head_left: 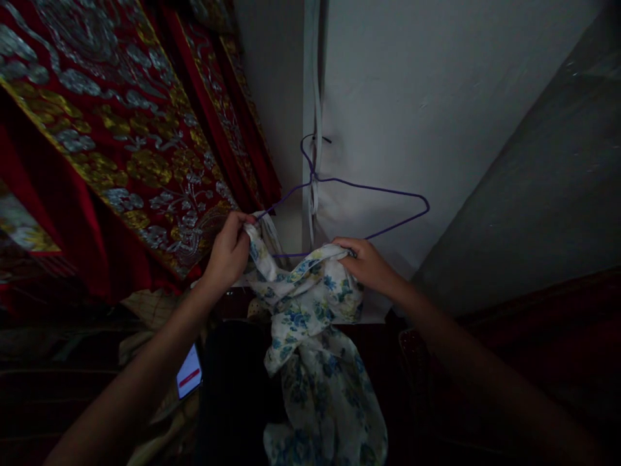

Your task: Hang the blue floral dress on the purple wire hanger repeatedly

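Observation:
A purple wire hanger (pixel 378 188) hangs by its hook from a dark peg at the wall corner. My left hand (pixel 231 251) pinches one shoulder of a white dress with blue flowers (pixel 310 317), at the hanger's left end. That shoulder lies over or against the hanger's end; the exact overlap is hidden by my fingers. My right hand (pixel 365 260) grips the other side of the dress's neckline, in front of the hanger's bottom bar. The hanger's right end is bare. Below both hands the dress droops in folds toward the bottom edge.
Red cloth with gold and silver embroidery (pixel 145 142) hangs on the left. A phone with a lit screen (pixel 189 372) lies at lower left. White cables (pixel 317 77) run down the corner beside the pale wall (pixel 412 97). The lower area is dark.

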Demonstrator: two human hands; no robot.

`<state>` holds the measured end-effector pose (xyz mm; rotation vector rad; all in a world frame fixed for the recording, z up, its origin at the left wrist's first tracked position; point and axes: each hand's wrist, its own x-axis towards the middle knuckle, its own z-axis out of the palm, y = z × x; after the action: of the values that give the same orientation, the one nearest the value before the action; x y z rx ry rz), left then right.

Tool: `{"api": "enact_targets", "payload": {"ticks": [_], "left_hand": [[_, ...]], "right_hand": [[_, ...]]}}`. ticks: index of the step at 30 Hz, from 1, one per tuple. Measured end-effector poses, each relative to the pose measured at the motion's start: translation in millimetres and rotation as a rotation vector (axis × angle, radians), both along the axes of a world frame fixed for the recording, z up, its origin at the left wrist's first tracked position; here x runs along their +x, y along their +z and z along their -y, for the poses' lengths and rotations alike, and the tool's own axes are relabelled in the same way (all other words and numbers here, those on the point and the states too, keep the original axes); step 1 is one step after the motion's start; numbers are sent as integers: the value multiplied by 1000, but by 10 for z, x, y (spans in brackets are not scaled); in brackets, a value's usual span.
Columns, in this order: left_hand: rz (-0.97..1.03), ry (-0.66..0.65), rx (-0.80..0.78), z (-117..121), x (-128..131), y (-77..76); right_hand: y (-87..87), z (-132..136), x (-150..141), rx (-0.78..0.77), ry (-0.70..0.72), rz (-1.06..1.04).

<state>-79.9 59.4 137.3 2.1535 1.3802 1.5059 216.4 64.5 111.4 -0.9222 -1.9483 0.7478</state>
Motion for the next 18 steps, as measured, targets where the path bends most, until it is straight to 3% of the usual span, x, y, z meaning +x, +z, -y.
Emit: {"api": "enact_targets", "payload": {"ticks": [4, 7, 10, 14, 18], "left_hand": [[-114, -102, -48, -186, 12, 200], [-225, -129, -95, -269, -107, 325], [-280, -92, -97, -306, -216, 429], [-306, -148, -151, -318, -249, 484], [-280, -102, -105, -318, -271, 457]], "right_hand": [[-41, 52, 17, 84, -25, 13], [59, 135, 256, 202, -307, -9], [222, 116, 592, 265, -550, -169], [418, -83, 942, 28, -681, -138], [563, -152, 1108, -143, -519, -94]]}}
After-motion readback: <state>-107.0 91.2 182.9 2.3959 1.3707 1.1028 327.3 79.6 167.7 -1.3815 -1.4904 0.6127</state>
